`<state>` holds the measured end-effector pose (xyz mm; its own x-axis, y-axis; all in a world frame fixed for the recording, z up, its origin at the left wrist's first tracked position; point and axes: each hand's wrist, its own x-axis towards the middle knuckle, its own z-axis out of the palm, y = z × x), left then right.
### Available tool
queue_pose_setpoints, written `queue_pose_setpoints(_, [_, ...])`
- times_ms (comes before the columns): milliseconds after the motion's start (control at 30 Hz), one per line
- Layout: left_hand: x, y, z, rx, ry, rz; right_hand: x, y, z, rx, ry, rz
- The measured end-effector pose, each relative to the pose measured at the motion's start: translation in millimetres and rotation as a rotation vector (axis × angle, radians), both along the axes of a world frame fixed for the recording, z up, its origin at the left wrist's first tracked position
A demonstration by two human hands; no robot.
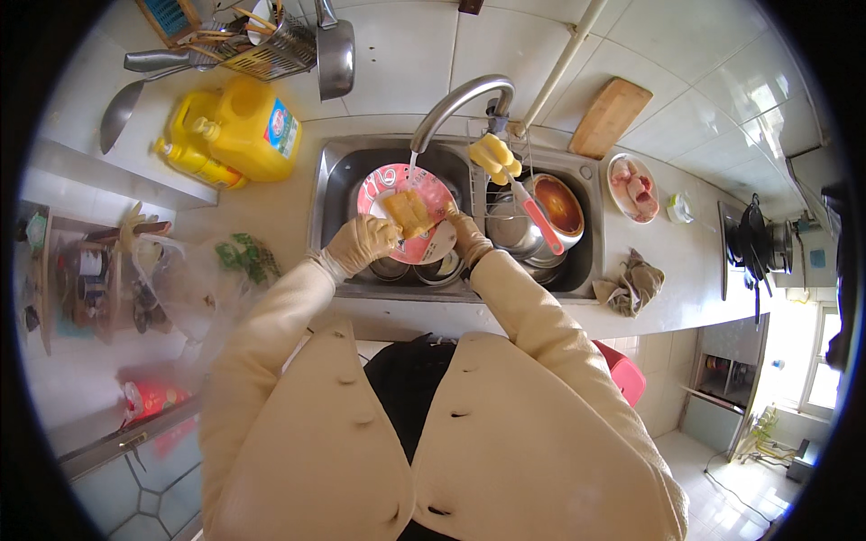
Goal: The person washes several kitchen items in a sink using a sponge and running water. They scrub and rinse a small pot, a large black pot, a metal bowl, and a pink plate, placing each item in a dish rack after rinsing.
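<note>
Over the left basin of a steel double sink (595,203), a red-and-white patterned plate (375,196) is tilted under the faucet (436,111), from which water runs. My left hand (362,245), in a thin translucent glove, grips the near end of a yellowish sponge or cloth (408,211) lying against the plate. My right hand (467,233), gloved too, holds the plate by its right rim, thumb on top. Beneath the plate, bowls (440,272) show in part. A yellow sponge brush with a red-and-white handle (538,220) rests at a wire rack between the basins.
Pots (558,206) fill the right basin. Yellow detergent bottles (254,128) stand left. Right of the sink are a wooden board (611,117), a plate of raw meat (632,188) and a crumpled rag (630,284). Plastic bags (196,284) lie at the left counter edge.
</note>
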<state>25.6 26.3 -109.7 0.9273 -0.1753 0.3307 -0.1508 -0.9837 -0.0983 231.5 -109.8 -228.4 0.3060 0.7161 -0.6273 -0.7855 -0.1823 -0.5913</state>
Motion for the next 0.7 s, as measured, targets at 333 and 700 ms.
queue_pose_setpoints(333, [5,-15,13,-0.070,0.025,-0.094,-12,17,56,-0.210,-0.897,0.347])
queue_pose_setpoints(700, [-4,-14,-5,-0.864,0.288,0.525,39,9,18,-0.333,-1.310,0.184])
